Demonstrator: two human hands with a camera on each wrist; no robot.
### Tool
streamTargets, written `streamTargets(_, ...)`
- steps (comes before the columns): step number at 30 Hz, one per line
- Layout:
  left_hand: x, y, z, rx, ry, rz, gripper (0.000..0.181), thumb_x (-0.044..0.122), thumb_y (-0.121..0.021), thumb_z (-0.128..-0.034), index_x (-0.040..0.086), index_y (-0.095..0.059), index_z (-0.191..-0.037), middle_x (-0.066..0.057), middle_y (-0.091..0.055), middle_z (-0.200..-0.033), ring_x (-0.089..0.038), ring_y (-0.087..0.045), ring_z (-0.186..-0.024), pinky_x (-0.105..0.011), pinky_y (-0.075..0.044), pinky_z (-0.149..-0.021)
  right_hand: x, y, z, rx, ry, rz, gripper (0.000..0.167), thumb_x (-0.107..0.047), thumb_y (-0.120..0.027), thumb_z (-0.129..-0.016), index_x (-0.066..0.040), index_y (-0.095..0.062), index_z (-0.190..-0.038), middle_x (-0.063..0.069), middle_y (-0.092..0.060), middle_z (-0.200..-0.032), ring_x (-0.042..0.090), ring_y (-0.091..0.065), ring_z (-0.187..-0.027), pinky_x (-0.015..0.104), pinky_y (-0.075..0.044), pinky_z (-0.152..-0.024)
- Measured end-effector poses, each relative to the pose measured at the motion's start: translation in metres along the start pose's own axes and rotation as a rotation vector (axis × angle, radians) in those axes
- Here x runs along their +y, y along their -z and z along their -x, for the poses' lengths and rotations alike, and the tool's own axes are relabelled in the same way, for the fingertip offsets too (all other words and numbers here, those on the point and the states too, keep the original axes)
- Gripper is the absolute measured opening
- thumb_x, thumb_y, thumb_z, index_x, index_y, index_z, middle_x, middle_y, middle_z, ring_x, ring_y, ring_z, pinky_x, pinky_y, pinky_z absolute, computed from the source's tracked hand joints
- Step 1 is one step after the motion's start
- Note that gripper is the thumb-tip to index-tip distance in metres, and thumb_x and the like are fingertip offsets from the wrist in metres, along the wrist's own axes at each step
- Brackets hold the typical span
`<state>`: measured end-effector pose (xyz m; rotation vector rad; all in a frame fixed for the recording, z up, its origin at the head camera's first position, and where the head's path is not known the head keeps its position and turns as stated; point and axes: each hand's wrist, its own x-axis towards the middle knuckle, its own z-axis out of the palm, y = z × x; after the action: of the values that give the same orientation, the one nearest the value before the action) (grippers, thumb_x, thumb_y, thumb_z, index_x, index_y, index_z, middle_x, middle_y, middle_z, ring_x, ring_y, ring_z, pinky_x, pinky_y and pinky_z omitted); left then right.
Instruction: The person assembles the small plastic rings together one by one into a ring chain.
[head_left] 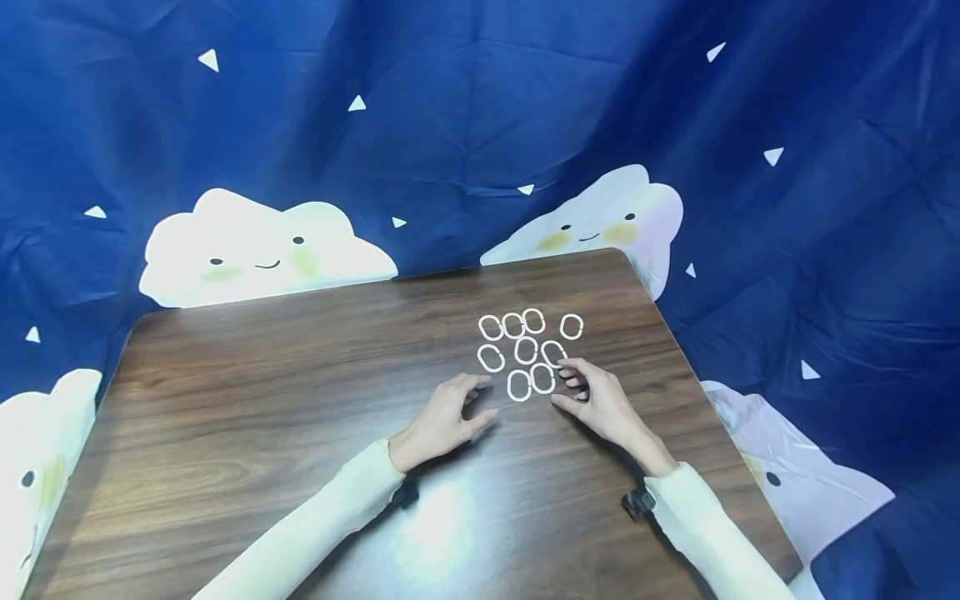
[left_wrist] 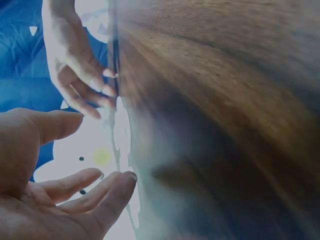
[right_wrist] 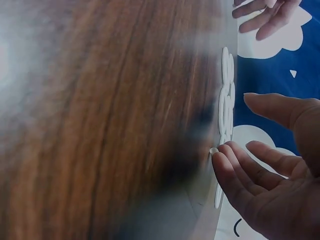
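Several white oval rings (head_left: 509, 386), each apparently with a small gap in its side, lie flat in a loose cluster on the brown wooden table (head_left: 300, 400). Some touch or overlap their neighbours; one ring (head_left: 572, 315) lies apart at the far right. My left hand (head_left: 442, 421) hovers left of the nearest rings, thumb and fingers spread and holding nothing. On the other side, my right hand (head_left: 603, 404) has its fingertips at the edge of a ring (head_left: 544, 350); whether they touch it I cannot tell. Seen edge-on, rings (right_wrist: 223, 110) form a thin row in the right wrist view.
Behind and beside the table hangs a blue cloth (head_left: 465, 125) with white clouds and triangles. A dark wrist camera (head_left: 637, 503) sits at the right cuff, another (head_left: 406, 492) at the left cuff. Light glares off the table's near part.
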<state>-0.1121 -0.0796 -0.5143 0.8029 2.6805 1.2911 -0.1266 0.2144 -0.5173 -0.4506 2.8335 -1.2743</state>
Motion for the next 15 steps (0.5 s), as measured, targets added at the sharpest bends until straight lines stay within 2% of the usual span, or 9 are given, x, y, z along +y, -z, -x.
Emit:
streamTargets(6,0.002,-0.009,-0.015,-0.029,0.021,-0.008,0.051,0.021,-0.080,-0.0915,-0.005,-0.063,-0.133,-0.022,-0.071,-0.124,-0.034,-0.070,-0.107,-0.046,-0.062,-0.095,0.001,0.000,-0.006,-0.005,0.009,0.042,0.056,-0.008,-0.086,-0.084,0.005,-0.062,-0.132,0.022,-0.074,-0.117,0.035,-0.072,-0.101,0.040,-0.065,-0.078)
streamTargets(9,0.002,-0.011,-0.021,-0.047,0.041,-0.024,0.054,0.023,-0.080,-0.0918,-0.006,-0.062,-0.134,-0.022,-0.070,-0.128,-0.035,-0.069,-0.111,-0.045,-0.062,-0.096,0.000,0.000,-0.009,-0.017,-0.007,0.040,0.056,-0.009,-0.087,-0.083,0.005,-0.063,-0.132,0.023,-0.074,-0.117,0.035,-0.072,-0.102,0.041,-0.065,-0.079)
streamTargets(15,-0.001,-0.017,-0.030,-0.039,0.045,-0.044,0.055,0.023,-0.080,-0.0913,-0.008,-0.061,-0.134,-0.023,-0.070,-0.128,-0.034,-0.070,-0.110,-0.045,-0.060,-0.097,0.000,-0.002,-0.014,-0.025,-0.041,0.037,0.054,-0.010,-0.088,-0.082,0.004,-0.065,-0.129,0.021,-0.075,-0.116,0.034,-0.073,-0.101,0.043,-0.065,-0.084)
